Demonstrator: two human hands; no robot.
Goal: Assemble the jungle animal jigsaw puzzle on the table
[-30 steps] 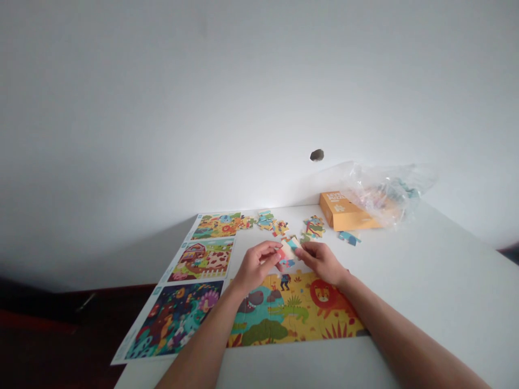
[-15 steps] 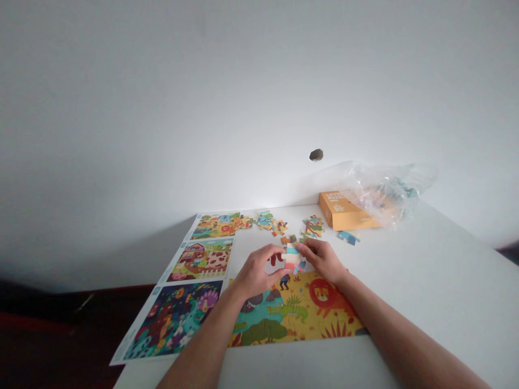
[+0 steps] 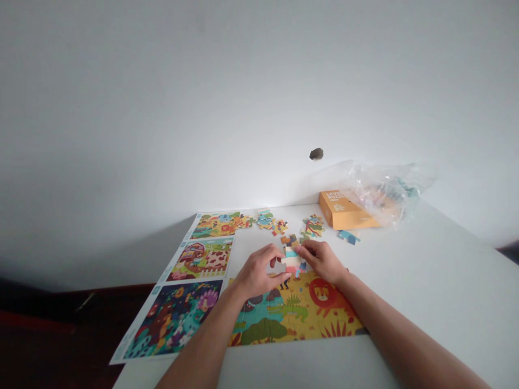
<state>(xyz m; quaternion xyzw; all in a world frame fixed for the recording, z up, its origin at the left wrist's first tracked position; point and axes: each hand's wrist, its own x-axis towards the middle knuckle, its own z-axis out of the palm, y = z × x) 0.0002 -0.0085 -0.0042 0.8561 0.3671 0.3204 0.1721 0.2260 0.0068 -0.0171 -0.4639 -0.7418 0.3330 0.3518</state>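
Observation:
In the head view, a puzzle piece [image 3: 292, 259] with blue, cream and pink bands is held up at the top edge of a partly assembled jigsaw puzzle [image 3: 300, 313]. My right hand [image 3: 323, 260] pinches its right side between thumb and fingers. Curved around the left side is my left hand [image 3: 259, 273], its fingertips at the piece's left edge and its thumb at the lower corner. The assembled part shows a lion, a crocodile and a bush. Just behind the held piece lie loose brown and green pieces [image 3: 288, 240].
Loose pieces [image 3: 265, 217] and a small stack [image 3: 313, 226] lie farther back, with a blue piece [image 3: 348, 236] to the right. An orange box [image 3: 338, 210] sits under a clear plastic bag [image 3: 389, 194] by the wall. A picture sheet [image 3: 170, 286] runs along the left edge.
The puzzle piece has come slightly down and nearer to the assembled puzzle's top edge. Both hands keep nearly the same place, with my left thumb a little lower.

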